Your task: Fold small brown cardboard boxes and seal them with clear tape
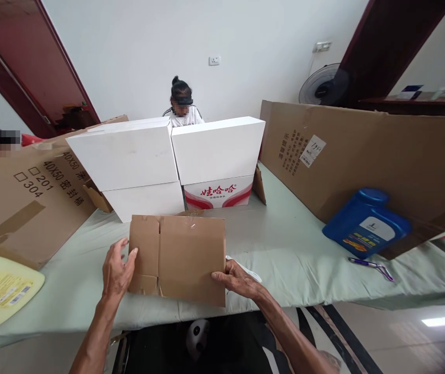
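The flat, rectangular piece of plain brown cardboard [193,259], creased near its left side, stands between the two hands, tilted up at the near edge of the worktop [292,265] with its pale green cloth cover. The right hand [238,278] grips it by its right edge, thumb on the near face and fingers behind; the left hand [119,267] is half open at the opposite edge, its thumb against the cardboard and its fingers loosely bent and spread. Just beyond stand smooth white cardboard panels [129,156], and below the right-hand one a white and red carton face [218,193] reads 娃哈哈 in red, with 饮用纯净水 in small letters. The large brown cardboard carton on the left [8,208] is printed "40X50 密封桶", with "201" and "304" beside tick boxes. The large brown cardboard sheet on the right [355,156] is headed 温馨提示; its smaller lines, and the handwriting on its white paper sticker [313,150], cannot be made out. Labels on the blue plastic bottle [368,223] and the pale yellow plastic jug [31,280] are too small to read.
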Demonstrator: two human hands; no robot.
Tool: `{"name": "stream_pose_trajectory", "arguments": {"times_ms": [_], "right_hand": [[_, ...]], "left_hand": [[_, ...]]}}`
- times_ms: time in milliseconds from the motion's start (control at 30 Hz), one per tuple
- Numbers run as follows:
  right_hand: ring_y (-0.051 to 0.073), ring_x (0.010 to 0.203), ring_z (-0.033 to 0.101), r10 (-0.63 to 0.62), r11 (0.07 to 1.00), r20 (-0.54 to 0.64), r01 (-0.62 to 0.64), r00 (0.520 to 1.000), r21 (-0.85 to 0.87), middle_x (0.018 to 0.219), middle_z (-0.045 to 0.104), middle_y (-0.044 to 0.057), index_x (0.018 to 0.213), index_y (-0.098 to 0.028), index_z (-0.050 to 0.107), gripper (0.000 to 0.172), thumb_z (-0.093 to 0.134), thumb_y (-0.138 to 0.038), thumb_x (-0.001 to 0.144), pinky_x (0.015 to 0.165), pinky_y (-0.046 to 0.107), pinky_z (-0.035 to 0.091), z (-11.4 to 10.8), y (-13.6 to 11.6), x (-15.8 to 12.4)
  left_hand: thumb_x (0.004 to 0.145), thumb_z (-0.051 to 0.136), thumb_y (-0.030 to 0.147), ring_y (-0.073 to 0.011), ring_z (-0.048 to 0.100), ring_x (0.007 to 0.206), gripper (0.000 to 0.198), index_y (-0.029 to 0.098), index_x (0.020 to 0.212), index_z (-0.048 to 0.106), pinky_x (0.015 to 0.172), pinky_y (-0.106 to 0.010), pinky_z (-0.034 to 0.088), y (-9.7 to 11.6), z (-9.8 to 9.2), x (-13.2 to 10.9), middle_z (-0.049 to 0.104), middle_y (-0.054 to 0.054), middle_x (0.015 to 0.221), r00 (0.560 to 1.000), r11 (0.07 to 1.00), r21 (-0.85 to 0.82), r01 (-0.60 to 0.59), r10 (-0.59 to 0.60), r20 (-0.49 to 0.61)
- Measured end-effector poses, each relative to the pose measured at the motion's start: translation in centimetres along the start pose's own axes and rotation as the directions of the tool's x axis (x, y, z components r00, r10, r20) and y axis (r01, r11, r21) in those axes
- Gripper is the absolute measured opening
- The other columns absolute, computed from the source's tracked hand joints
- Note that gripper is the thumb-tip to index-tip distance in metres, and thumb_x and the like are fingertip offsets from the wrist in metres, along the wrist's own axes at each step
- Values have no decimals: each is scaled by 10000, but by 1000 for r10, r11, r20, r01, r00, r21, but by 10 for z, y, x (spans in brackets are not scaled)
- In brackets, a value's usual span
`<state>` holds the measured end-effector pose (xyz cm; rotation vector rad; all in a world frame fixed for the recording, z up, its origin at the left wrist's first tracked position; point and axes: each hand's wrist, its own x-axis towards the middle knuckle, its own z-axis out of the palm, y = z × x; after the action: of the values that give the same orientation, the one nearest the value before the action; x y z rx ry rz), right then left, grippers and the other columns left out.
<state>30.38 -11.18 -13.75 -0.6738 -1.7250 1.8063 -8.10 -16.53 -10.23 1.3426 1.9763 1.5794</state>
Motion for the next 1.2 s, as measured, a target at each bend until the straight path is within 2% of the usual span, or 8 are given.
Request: {"name": "stream_pose_trajectory", "arguments": {"times_ms": [33,100,167,233,633,833,1033,1200], "right_hand": [[111,669,508,0,1000,6,0,1000,9,747,615,-9,822,-161,713,606,775,-760,892,595,239,393,4,0,-1],[145,738,585,2,1000,32,-3,1000,29,788,664,12,834,-157,742,584,774,-735,910,668,262,474,14,-1,-2],[177,807,654,4,997,73,-9,997,74,848,719,34,894,-153,782,558,771,-710,929,743,287,532,25,-2,-3],[218,920,716,0,991,114,-16,994,135,972,776,64,1032,-155,821,548,771,-693,940,832,317,572,34,-4,-3],[249,972,746,9,975,122,-36,993,221,1059,796,107,1083,-131,831,541,802,-650,933,852,335,592,49,4,-12],[232,941,733,13,971,99,-36,995,237,1045,792,89,1017,-149,818,510,809,-650,920,873,344,588,54,-5,-14],[210,875,711,-7,965,83,-15,997,261,950,763,60,965,-158,810,500,814,-655,914,893,360,605,60,-12,-16],[229,925,734,-39,968,82,17,996,249,919,758,58,983,-158,820,499,775,-654,952,911,350,597,61,-17,-19]], "left_hand": [[899,791,541,-409,625,1403,515,208,1287,732,1223,-607,489,10,4,-2,745,-175,1376,984,980,102,-171,174,-22],[1009,712,429,-394,608,1434,360,221,1301,747,1253,-603,450,34,15,-6,740,-174,1391,843,795,303,-526,534,64],[1037,714,361,-402,567,1492,353,235,1367,722,1224,-590,459,58,28,-9,713,-169,1466,709,608,391,-691,677,199],[991,798,366,-420,564,1492,470,231,1427,685,1175,-578,472,77,39,-7,718,-170,1471,659,531,417,-738,699,276],[1024,740,285,-224,756,992,58,259,1022,792,967,-397,501,119,45,27,815,-26,1043,667,735,130,-666,508,545],[969,805,365,-270,749,1117,217,257,1157,785,1004,-420,524,121,46,23,801,-85,1201,580,640,79,-765,629,517],[1079,563,210,-233,745,1060,264,234,919,772,995,-420,498,125,50,13,804,-76,1121,519,572,90,-815,652,552],[1052,542,221,-241,725,1051,249,224,855,696,973,-412,529,137,49,17,790,-89,1089,584,677,32,-735,609,537]]}}
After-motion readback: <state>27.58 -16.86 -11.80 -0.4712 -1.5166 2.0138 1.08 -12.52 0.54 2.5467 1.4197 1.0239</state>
